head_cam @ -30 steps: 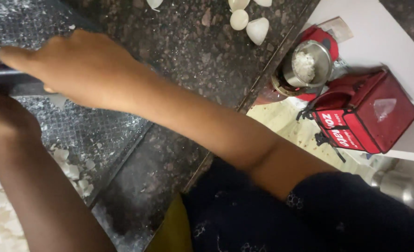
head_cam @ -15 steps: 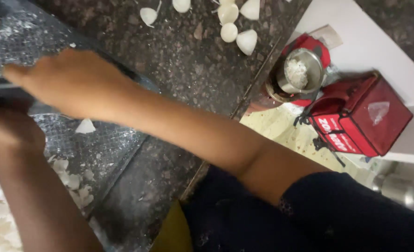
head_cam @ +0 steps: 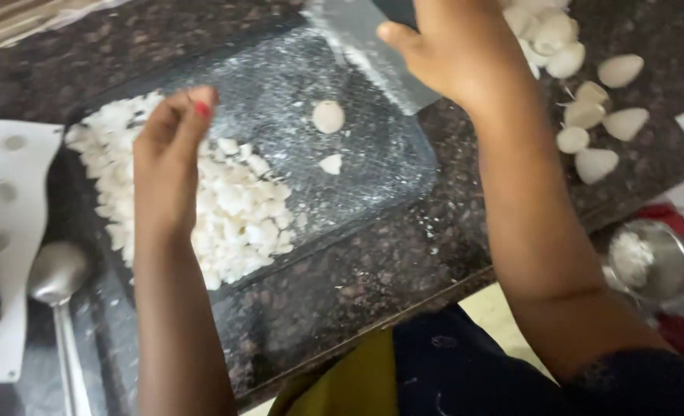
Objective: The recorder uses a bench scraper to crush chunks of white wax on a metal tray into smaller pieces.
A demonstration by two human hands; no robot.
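A clear textured glass cutting board [head_cam: 373, 166] lies on a dark speckled stone counter [head_cam: 342, 289]. A pile of chopped white pieces [head_cam: 238, 212] covers its left half. One peeled clove [head_cam: 328, 115] and a small slice [head_cam: 331, 163] lie apart near the board's middle. My left hand [head_cam: 165, 169] hovers over the pile, its fingers curled together with nothing visible in them. My right hand [head_cam: 454, 54] is at the top, gripping a broad knife [head_cam: 365, 46] whose blade tilts above the board's far right corner.
Several whole peeled cloves [head_cam: 596, 115] lie on the counter at the top right. A metal spoon [head_cam: 53, 273] and a white perforated tray [head_cam: 3, 200] sit at the left. A steel cup of white powder [head_cam: 642, 258] and a red object stand below the counter edge at the right.
The view has swung to show the whole board. My right hand has lifted the knife toward the far right corner, and my left hand has come off the blade to hover over the chopped pile.
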